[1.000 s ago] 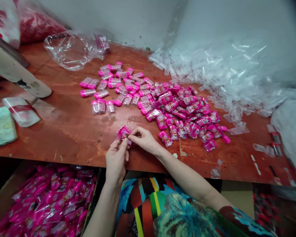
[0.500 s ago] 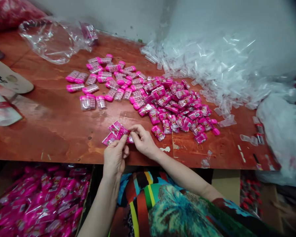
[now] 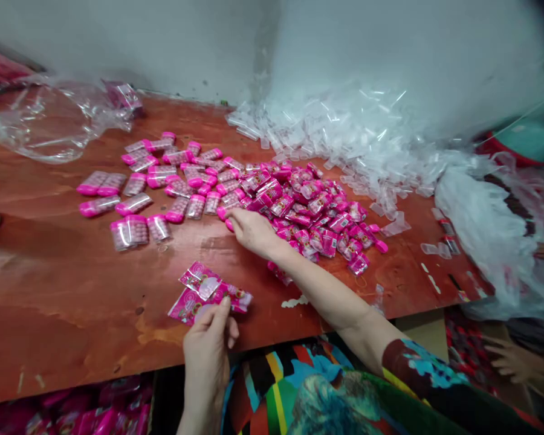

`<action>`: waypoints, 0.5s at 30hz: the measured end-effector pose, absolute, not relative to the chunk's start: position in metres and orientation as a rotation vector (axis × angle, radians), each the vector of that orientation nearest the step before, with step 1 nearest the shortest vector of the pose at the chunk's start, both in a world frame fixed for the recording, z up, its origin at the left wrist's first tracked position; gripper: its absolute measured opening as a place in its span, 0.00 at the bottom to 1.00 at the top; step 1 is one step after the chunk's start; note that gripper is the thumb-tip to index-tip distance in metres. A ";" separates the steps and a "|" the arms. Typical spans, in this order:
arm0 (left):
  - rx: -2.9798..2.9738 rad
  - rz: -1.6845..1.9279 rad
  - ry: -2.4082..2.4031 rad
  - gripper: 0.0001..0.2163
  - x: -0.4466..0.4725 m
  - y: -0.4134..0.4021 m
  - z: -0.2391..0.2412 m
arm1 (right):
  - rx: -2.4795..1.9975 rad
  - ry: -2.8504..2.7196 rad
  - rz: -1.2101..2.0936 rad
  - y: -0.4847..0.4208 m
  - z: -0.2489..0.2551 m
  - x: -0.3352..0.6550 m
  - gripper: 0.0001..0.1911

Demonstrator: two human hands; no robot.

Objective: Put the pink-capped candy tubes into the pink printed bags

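Observation:
My left hand (image 3: 211, 341) is near the table's front edge, thumb and fingers pinching a printed pink plastic sleeve (image 3: 230, 297). More flat pink sleeves (image 3: 199, 279) lie fanned out just beyond those fingers. Stretched forward, my right hand (image 3: 254, 232) has its fingertips on a pink-capped candy container (image 3: 223, 211) at the near edge of the loose containers; the hand hides part of it. These small clear containers (image 3: 196, 205) hold pale pink balls. Right of them is a heap of containers in pink printed sleeves (image 3: 308, 205).
Clear empty containers (image 3: 344, 133) are piled against the wall. A clear plastic bag (image 3: 49, 121) lies at back left, whitish bags (image 3: 480, 223) at right. Below the table edge sits a box of pink packs (image 3: 86, 411). Another person's hand (image 3: 521, 356) shows at lower right.
My right hand has left the sleeves by my left hand and moved forward to the loose containers. My left hand stays on the sleeve. The view has shifted to the right.

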State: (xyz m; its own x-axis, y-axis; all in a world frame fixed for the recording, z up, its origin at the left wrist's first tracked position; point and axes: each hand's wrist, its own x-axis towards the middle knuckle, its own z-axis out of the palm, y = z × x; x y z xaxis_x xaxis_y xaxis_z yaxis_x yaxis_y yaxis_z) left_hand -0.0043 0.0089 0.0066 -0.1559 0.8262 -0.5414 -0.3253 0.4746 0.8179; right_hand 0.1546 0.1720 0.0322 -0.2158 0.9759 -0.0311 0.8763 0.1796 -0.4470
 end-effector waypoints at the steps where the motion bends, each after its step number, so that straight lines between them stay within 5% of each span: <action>1: 0.484 1.059 1.371 0.27 -0.003 0.008 0.004 | -1.851 -2.254 0.462 0.187 0.037 0.158 0.17; 15: 0.369 1.083 1.374 0.29 -0.013 0.016 0.010 | -1.442 -2.713 0.385 0.136 0.017 0.136 0.17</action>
State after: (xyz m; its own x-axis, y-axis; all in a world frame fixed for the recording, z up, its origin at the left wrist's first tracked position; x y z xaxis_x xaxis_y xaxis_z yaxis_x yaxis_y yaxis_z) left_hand -0.0126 0.0158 0.0105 -0.1637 0.7844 -0.5983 -0.3987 0.5022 0.7674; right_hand 0.1358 0.1362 0.0168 -0.5652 0.8214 -0.0762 0.8102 0.5353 -0.2387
